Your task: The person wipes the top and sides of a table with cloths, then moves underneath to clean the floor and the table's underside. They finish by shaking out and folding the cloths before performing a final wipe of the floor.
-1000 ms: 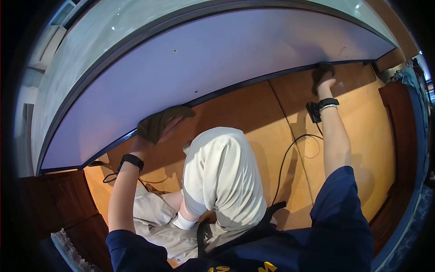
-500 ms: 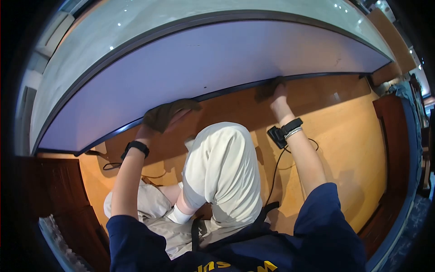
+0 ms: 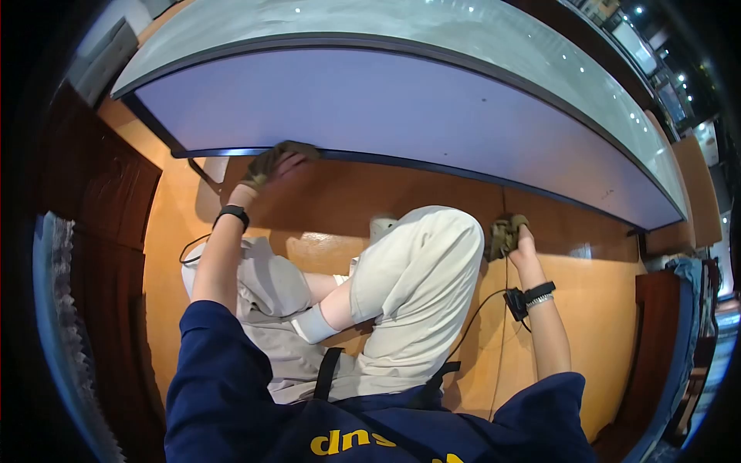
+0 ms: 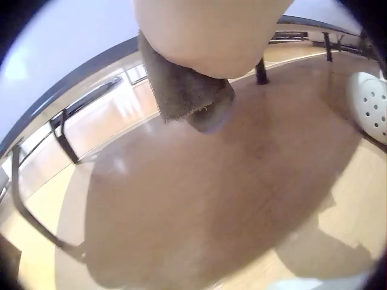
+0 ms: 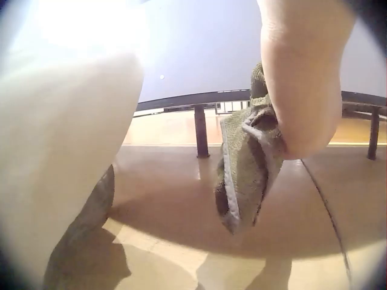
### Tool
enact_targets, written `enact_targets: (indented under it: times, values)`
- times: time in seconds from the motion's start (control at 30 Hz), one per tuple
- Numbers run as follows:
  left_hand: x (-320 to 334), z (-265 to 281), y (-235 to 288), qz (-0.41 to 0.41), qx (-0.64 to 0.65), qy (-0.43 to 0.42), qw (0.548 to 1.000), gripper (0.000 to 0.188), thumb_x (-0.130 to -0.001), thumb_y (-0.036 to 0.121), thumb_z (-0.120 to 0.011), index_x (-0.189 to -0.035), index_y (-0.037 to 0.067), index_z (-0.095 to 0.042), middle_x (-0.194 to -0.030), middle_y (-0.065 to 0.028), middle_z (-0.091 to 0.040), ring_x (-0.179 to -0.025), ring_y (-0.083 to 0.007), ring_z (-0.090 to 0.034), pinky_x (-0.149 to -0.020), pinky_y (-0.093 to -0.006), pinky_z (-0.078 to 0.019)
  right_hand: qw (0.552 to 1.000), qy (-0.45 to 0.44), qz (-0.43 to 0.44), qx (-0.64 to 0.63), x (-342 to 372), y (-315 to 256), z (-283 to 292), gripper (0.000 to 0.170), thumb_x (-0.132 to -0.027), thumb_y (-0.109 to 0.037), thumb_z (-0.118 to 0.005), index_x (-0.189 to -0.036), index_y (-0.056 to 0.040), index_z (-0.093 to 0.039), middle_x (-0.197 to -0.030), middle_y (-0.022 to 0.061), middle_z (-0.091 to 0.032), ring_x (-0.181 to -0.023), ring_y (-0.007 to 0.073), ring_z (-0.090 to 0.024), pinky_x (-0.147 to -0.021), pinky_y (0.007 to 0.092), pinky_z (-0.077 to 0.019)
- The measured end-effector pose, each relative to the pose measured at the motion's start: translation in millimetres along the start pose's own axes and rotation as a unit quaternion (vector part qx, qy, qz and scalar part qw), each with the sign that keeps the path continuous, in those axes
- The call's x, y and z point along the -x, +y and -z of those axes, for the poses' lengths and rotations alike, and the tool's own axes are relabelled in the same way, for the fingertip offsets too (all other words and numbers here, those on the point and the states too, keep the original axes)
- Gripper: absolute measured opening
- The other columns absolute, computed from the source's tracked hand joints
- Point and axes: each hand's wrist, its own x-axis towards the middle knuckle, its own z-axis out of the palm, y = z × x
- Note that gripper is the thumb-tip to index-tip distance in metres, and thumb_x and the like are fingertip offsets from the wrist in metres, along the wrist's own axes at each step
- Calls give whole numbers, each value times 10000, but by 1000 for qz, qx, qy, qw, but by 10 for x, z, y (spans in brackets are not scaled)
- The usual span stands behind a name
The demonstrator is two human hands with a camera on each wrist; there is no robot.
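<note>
– Where to look for the left cloth [image 3: 266, 164]?
– Against the lower edge of the pale panel [image 3: 347, 100], towards its left corner, at the left hand [image 3: 286, 164].
– Gripped or just pressed?
– Impossible to tell; too blurred.
– And the right cloth [image 3: 502, 234]?
– Bunched in the curled fingers of the right hand [image 3: 526, 241], over the floor [image 3: 602, 324], apart from the panel's edge.
– How to handle both?
– Probably light, limp and soft, hardly fragile; best held by the folded middle.
</note>
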Motion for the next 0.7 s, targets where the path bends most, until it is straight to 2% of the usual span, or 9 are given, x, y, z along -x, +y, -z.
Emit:
enact_targets:
  times: [0.17,0.23,0.3,0.37,0.43,0.5,0.57,0.63,0.7]
  values:
    - [904,70,-552,99,-132,-76,983,557,-771,158,-439,-1321,168,-350,-1374,-28,-304,-1243,-267,-317,-1050,-379,-267,997,44,12,-69,-122,-226,253,426,-943,-353,-265,-1086,-35,-510,-1013,135,-588,-935,296,-569,-821,432,-474]
    - [1180,110,-776,190,82,-23,978,520,-721,23,-486,-1227,125,-425,-1249,-87,-439,-1154,-270,-414,-982,-365,-324,986,92,120,-64,-2,-447,39,344,-928,-276,-314,-1077,-40,-516,-998,120,-591,-925,283,-571,-814,422,-480]
    - [1118,743,-886,440,358,56,822,496,-646,-100,-485,-1122,41,-500,-992,-157,-554,-885,-302,-534,-773,-364,-445,963,94,244,-58,198,-746,-273,279,-842,-90,-352,-1061,-15,-508,-1009,123,-560,-880,255,-577,-741,412,-506]
    - [1555,592,-1125,381,90,206,897,397,-712,-95,-469,-1091,16,-515,-956,-137,-572,-820,-286,-545,-698,-352,-455,919,109,376,-39,683,-1053,-808,322,-818,-33,-339,-1100,13,-487,-1031,114,-536,-896,232,-558,-762,364,-492]
    - [1535,1032,-1238,496,335,272,753,351,-797,-72,-445,-1137,5,-489,-1001,-133,-571,-905,-267,-551,-770,-332,-451,870,85,486,-23,858,-1308,-1027,377,-800,2,-343,-1161,16,-453,-1097,114,-510,-963,226,-531,-827,353,-462]
    - [1452,1340,-1322,410,106,435,794,307,-864,0,-443,-1167,17,-487,-1060,-120,-568,-1005,-241,-539,-851,-324,-428,818,73,570,-10,1041,-1546,-1282,422,-784,43,-351,-1198,10,-425,-1109,109,-505,-981,209,-519,-843,344,-451]
    - [1235,1786,-1383,406,62,490,768,312,-867,25,-448,-1176,28,-497,-1122,-126,-552,-1077,-240,-512,-920,-330,-392,791,58,609,4,1183,-1759,-1525,449,-776,65,-358,-1218,5,-409,-1106,106,-507,-982,198,-516,-842,334,-449]
    - [952,2111,-1447,411,114,547,721,290,-870,47,-454,-1153,23,-513,-1122,-131,-555,-1052,-247,-527,-908,-324,-401,708,40,696,115,1204,-1934,-1756,444,-806,52,-421,-1246,-5,-397,-1101,93,-510,-967,181,-521,-826,305,-450]
    - [610,2359,-1476,418,147,562,698,306,-890,97,-468,-1186,28,-497,-1182,-114,-529,-1087,-210,-501,-932,-311,-378,706,-99,692,118,1141,-2046,-2057,436,-838,-25,-497,-1261,-6,-393,-1106,83,-511,-960,182,-526,-825,286,-443]
